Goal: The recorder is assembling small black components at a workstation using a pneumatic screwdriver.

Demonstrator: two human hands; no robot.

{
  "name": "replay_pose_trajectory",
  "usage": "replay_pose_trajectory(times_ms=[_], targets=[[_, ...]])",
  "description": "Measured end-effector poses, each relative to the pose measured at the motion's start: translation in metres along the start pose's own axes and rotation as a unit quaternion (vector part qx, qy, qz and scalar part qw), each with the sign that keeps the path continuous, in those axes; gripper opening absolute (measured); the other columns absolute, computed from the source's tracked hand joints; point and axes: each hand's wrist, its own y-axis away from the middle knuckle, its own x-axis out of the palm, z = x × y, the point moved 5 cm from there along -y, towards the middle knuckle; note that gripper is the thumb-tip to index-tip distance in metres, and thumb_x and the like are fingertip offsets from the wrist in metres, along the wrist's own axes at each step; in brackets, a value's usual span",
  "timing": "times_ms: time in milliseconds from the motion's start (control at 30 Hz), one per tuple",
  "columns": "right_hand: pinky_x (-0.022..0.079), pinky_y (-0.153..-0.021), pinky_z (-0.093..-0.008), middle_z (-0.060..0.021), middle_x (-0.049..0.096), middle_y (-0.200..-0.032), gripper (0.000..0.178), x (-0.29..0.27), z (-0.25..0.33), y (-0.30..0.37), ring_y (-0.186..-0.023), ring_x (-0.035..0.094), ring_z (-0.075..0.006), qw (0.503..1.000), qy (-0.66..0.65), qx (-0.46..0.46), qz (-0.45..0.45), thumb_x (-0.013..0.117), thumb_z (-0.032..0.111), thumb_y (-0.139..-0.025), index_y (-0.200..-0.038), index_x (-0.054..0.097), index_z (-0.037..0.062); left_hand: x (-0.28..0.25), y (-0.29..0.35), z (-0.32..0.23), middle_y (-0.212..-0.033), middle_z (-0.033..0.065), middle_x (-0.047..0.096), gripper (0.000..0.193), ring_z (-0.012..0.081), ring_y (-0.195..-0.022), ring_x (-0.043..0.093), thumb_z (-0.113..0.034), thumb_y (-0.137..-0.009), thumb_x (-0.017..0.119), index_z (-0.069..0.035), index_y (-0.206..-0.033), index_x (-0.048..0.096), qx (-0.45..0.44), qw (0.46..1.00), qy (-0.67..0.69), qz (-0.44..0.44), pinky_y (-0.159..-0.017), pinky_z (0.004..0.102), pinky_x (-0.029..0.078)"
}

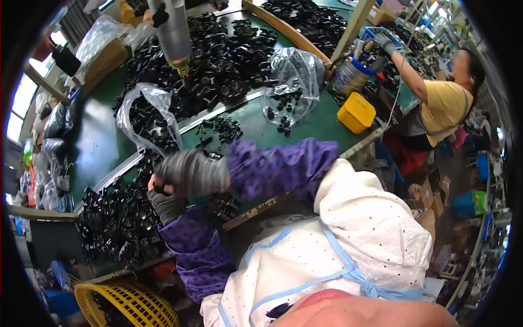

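My right hand [190, 171], in a grey striped glove, reaches across from the right and is smeared by motion. Its fingers are hidden, so what it holds cannot be made out. Just below it, my left hand [165, 201] wears a grey glove with bare fingertips. Those fingertips are curled in, close against the right hand, and anything between them is too small or covered. Both hands are over the near edge of a heap of small black plastic parts [117, 223]. Behind them lies a clear plastic bag [128, 106] with black parts in it.
A larger black heap [218, 62] covers the back of the green table [98, 144]. Another clear bag [297, 71] spills parts near a yellow container [357, 113]. A metal cylinder tool [173, 30] hangs above. A yellow basket [131, 305] stands below left. A co-worker [444, 106] works at right.
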Motion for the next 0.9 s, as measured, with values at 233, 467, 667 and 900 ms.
replay_pose_trajectory(times_ms=[233, 467, 667, 900], targets=[[0.044, -0.072, -0.0366, -0.0099, 0.059, -0.082, 0.031, 0.08, -0.058, -0.016, -0.085, 0.056, -0.0293, 0.977, 0.156, 0.058, 0.136, 0.063, 0.024, -0.065, -0.092, 0.058, 0.0089, 0.021, 0.004, -0.026, -0.096, 0.0072, 0.059, 0.034, 0.0217, -0.09, 0.056, -0.035, -0.085, 0.045, -0.007, -0.104, 0.053, -0.28, 0.839, 0.465, 0.013, -0.081, 0.0363, 0.045], [0.045, -0.071, -0.0353, -0.0127, 0.061, -0.085, 0.032, 0.013, -0.02, -0.01, -0.086, 0.058, -0.0277, 0.963, -0.084, 0.134, 0.22, 0.066, 0.029, -0.07, -0.092, 0.059, 0.0058, 0.006, 0.011, 0.009, -0.088, 0.001, 0.058, 0.028, 0.014, -0.077, 0.056, -0.033, -0.086, 0.047, -0.009, -0.099, 0.054, -0.338, 0.84, 0.412, 0.105, -0.062, 0.0258, 0.048], [0.047, -0.061, -0.0338, -0.0092, 0.06, -0.076, 0.034, -0.035, -0.03, 0.015, -0.073, 0.059, -0.027, 0.987, -0.072, 0.124, 0.074, 0.072, 0.026, -0.063, -0.085, 0.058, 0.0038, 0.016, 0.034, -0.026, -0.063, -0.0077, 0.037, 0.018, 0.0003, -0.051, 0.036, -0.027, -0.089, 0.046, -0.011, -0.09, 0.053, -0.384, 0.779, 0.48, 0.122, -0.032, 0.0134, 0.022], [0.039, -0.036, -0.035, -0.0043, 0.054, -0.05, 0.019, 0.003, 0.012, 0.051, -0.047, 0.055, -0.0248, 0.947, 0.263, -0.053, 0.178, 0.064, 0.029, -0.063, -0.058, 0.06, 0.0114, -0.002, 0.067, -0.038, -0.056, -0.0066, 0.046, 0.033, 0.0025, -0.044, 0.037, -0.041, -0.082, 0.055, -0.008, -0.081, 0.055, -0.163, 0.958, -0.006, 0.236, -0.039, 0.0203, 0.026]])
